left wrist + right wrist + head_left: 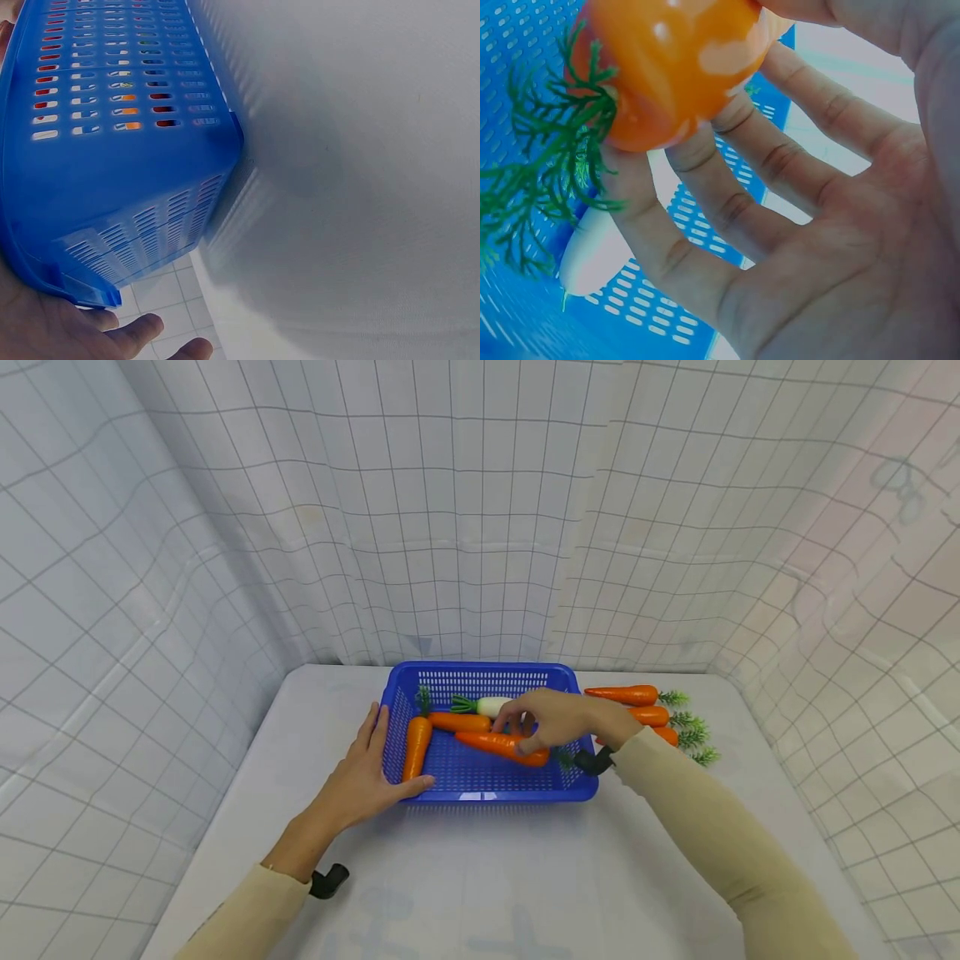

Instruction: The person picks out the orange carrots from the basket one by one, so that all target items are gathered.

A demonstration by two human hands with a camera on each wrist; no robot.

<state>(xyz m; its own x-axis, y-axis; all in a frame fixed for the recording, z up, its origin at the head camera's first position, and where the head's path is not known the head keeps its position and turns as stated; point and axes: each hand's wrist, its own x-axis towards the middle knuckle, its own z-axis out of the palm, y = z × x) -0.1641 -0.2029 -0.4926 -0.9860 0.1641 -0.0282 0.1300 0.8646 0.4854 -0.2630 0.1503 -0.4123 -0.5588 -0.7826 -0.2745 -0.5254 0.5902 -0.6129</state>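
A blue plastic basket (487, 796) stands on the table in the head view. My left hand (367, 781) lies along its left end, fingers straight against the outside and thumb over the front rim; the left wrist view shows the fingertips past the basket's corner. My right hand (551, 720) reaches into the basket and holds an orange carrot (491, 743) between thumb and fingers. Its green leaves (570, 150) hang toward the basket's right end. Under and beyond it are another carrot (461, 722) and a white radish (491, 706), partly hidden by my right hand.
One more carrot (417, 750) lies lengthwise at the basket's left end. Several carrots (633, 695) with green leaves lie on the white table (450, 877) to the right, partly covered by my right forearm. White grid-patterned curtains (480, 527) surround the table's back and sides.
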